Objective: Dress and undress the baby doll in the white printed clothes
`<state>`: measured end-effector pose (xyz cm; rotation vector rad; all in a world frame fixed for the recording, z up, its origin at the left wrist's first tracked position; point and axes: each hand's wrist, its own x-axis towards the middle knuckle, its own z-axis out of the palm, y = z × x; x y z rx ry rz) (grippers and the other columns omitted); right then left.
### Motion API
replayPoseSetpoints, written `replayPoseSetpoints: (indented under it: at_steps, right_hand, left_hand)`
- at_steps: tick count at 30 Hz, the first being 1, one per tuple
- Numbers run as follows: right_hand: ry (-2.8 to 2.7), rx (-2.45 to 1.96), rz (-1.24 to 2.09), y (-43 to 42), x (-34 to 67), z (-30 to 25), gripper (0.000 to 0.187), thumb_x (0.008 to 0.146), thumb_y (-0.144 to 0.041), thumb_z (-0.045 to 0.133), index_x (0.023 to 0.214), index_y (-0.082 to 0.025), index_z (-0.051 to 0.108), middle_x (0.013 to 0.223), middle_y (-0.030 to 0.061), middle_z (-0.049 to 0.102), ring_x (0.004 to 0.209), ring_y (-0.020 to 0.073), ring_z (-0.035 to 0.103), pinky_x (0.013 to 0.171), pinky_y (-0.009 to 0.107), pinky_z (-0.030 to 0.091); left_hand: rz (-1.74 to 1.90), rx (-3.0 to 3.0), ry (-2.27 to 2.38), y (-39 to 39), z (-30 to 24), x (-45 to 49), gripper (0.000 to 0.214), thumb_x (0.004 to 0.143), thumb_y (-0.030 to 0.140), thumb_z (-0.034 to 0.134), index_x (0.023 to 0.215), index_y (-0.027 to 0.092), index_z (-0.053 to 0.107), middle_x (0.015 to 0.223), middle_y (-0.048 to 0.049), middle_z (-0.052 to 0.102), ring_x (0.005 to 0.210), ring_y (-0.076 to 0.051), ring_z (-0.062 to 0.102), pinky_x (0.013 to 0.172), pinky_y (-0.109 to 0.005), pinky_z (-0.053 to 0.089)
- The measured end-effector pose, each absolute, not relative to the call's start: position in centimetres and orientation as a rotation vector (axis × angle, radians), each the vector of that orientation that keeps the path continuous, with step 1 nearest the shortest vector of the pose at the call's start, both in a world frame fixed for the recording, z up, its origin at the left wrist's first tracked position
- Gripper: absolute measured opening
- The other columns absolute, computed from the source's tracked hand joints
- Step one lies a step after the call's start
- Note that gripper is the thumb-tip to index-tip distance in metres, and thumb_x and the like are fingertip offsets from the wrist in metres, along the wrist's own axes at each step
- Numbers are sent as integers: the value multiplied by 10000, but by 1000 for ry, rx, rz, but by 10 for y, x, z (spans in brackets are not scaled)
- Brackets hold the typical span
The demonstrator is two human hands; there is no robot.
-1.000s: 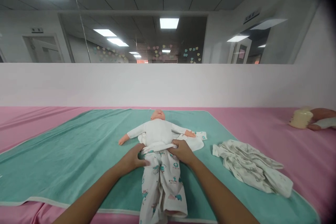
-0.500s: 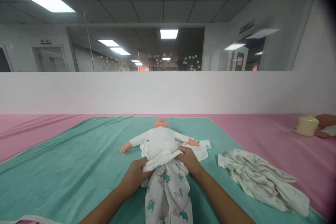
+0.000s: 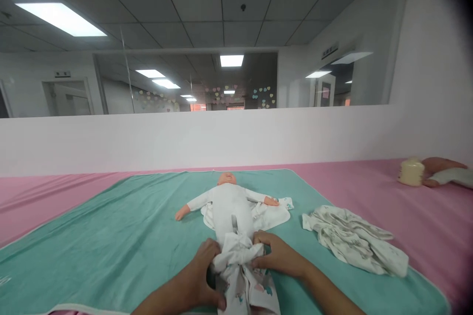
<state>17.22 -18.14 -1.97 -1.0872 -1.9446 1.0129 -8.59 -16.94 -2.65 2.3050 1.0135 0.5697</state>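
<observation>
A baby doll (image 3: 232,203) with a white cloth body lies on its back, head away from me and arms spread. White printed baby pants (image 3: 242,275) are bunched around its legs, below the hips. My left hand (image 3: 207,270) grips the left side of the bunched pants, thumb toward me. On the other side, my right hand (image 3: 273,253) pinches the gathered fabric between thumb and fingers. A white baby shirt (image 3: 273,214) with a printed edge lies spread beneath the doll's torso and its arm on the right.
A teal blanket (image 3: 121,236) covers the pink mat (image 3: 354,182). A crumpled patterned cloth (image 3: 354,238) lies to the right. A cream jar (image 3: 411,172) stands at far right, beside part of another doll (image 3: 445,170). A white wall with a large mirror or window stands behind.
Both hands have pulled the pants' waistband down from the doll's waist toward me, bunching the fabric over the legs. More of the white lower body shows. The view has tilted up slightly.
</observation>
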Motion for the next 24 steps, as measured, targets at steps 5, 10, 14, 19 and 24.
replayPoseSetpoints:
  at_steps: [5,10,14,19,24]
  right_hand:
    - [-1918,-1143,1060,-216,166,-18,641,497,-326,775,1046,-185,474,1044,17,488,951,185,477,802,243,387]
    - [-1898,-1310,847,-242,148,-18,746,478,-308,746,1132,-195,405,1066,49,468,940,203,478,769,250,403]
    - [-1842,-1373,615,-241,134,-33,477,559,-284,662,987,-168,489,963,53,500,874,201,486,715,259,403]
    - [-1800,-1321,345,-224,123,-64,234,632,-148,516,865,-164,530,869,54,531,796,185,503,685,272,411]
    - [-1762,-1202,-126,-219,107,-77,117,775,-167,469,838,-196,563,796,53,566,743,181,527,652,279,436]
  left_hand:
    - [893,2548,1143,-173,-83,-79,568,642,101,612,1180,188,448,1182,-117,471,1107,-263,439,946,-405,373]
    - [981,2602,1330,-176,-100,-65,556,681,-8,429,1192,209,465,1205,-119,485,1151,-236,441,916,-365,398]
    - [841,2500,1342,-187,-77,-60,526,579,171,638,1086,199,501,1075,-89,535,986,-231,527,814,-312,426]
    - [816,2598,1356,-188,-71,-63,366,571,169,631,923,219,543,932,-27,583,858,-185,555,764,-262,401]
    - [1181,2865,1224,-181,-84,-68,307,646,164,589,945,225,554,880,-45,634,709,-176,582,623,-255,421]
